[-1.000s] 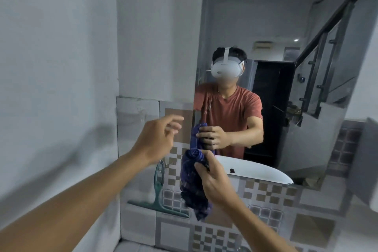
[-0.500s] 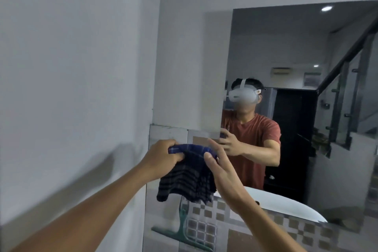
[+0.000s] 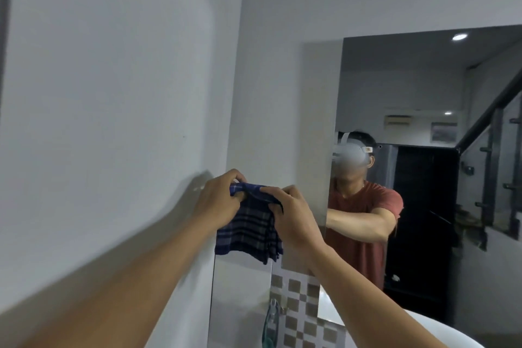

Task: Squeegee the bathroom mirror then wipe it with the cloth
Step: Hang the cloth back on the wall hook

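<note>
A dark blue plaid cloth hangs between both hands in front of the wall, just left of the mirror. My left hand pinches its upper left edge and my right hand grips the upper right edge. The cloth is folded and droops below my fingers, apart from the glass. The green squeegee leans low against the tiled wall, only its handle showing. The mirror fills the right side and reflects a person in a red shirt.
A white plastered wall stands close on the left. Checkered brown and white tiles cover the wall below the mirror. The white rim of a basin shows at the bottom right.
My left hand has taken the cloth's free edge and both hands have raised it. The view has tilted up and left, so the squeegee has dropped toward the bottom edge.
</note>
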The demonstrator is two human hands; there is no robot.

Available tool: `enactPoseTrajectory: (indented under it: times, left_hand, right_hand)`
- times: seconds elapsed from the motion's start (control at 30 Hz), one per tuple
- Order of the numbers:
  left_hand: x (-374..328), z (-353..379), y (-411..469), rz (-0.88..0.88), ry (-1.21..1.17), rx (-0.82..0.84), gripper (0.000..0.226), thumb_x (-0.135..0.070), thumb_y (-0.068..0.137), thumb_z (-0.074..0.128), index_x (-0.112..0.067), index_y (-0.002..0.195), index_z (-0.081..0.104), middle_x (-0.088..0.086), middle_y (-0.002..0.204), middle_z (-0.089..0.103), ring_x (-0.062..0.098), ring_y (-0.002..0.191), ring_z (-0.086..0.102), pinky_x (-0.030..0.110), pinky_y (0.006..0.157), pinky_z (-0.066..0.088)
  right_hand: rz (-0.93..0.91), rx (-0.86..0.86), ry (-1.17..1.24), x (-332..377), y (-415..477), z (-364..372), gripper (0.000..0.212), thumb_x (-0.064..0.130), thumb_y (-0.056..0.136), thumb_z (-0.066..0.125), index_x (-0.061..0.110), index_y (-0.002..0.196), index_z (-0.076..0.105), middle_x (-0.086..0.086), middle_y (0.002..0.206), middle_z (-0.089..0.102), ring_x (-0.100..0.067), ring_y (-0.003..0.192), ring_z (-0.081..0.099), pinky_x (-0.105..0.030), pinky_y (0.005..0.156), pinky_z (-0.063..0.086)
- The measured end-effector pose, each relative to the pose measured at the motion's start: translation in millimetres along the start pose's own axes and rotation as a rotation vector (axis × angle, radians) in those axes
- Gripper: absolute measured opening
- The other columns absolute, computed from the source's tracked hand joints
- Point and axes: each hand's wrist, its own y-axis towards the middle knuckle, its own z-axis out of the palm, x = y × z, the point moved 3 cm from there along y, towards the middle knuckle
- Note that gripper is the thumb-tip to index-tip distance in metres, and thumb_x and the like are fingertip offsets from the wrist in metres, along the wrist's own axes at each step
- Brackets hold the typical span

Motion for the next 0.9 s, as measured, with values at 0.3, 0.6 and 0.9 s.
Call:
enactPoseTrajectory:
  times: [0.3, 0.6, 0.9]
  left_hand:
    - [20.3, 30.7, 7.8, 0.006, 0.408, 0.12, 0.022, -0.012, 0.095, 0.053, -0.018, 0.115, 0.047, 0.002, 0.092, 0.062, 0.022, 0.074, 0.062, 0.043, 0.068, 0.057]
    - [4.7, 21.8, 5.3, 0.064, 0.829, 0.086, 0.035, -0.026, 0.092, 0.066, -0.018, 0.122, 0.049, 0.007, 0.119, 0.058, 0.031, 0.112, 0.052, 0.038, 0.089, 0.05]
    - [19.0, 19.2, -21.5, 0.061, 0.608, 0.218, 0.032, -0.015, 0.096, 0.045, -0.026, 0.123, 0.061, 0.007, 0.111, 0.066, 0.018, 0.087, 0.04, 0.028, 0.067, 0.031]
  right_hand:
    - [-0.032, 0.146, -0.47, -7.6, 10.4, 31.7, 0.038, 0.021, 0.1, 0.048, 0.032, 0.136, 0.051, -0.005, 0.118, 0.041, -0.025, 0.074, 0.053, -0.036, 0.065, 0.052]
    - [-0.277, 0.178, -0.543, -7.2, 9.5, 30.5, 0.041, 0.015, 0.095, 0.05, 0.022, 0.135, 0.054, 0.001, 0.132, 0.061, -0.025, 0.126, 0.044, -0.037, 0.104, 0.039]
    - [-0.057, 0.389, -0.377, -1.8, 14.8, 18.5, 0.05, 0.039, 0.095, 0.059, 0.024, 0.141, 0.047, -0.01, 0.126, 0.06, -0.028, 0.109, 0.059, -0.043, 0.094, 0.054]
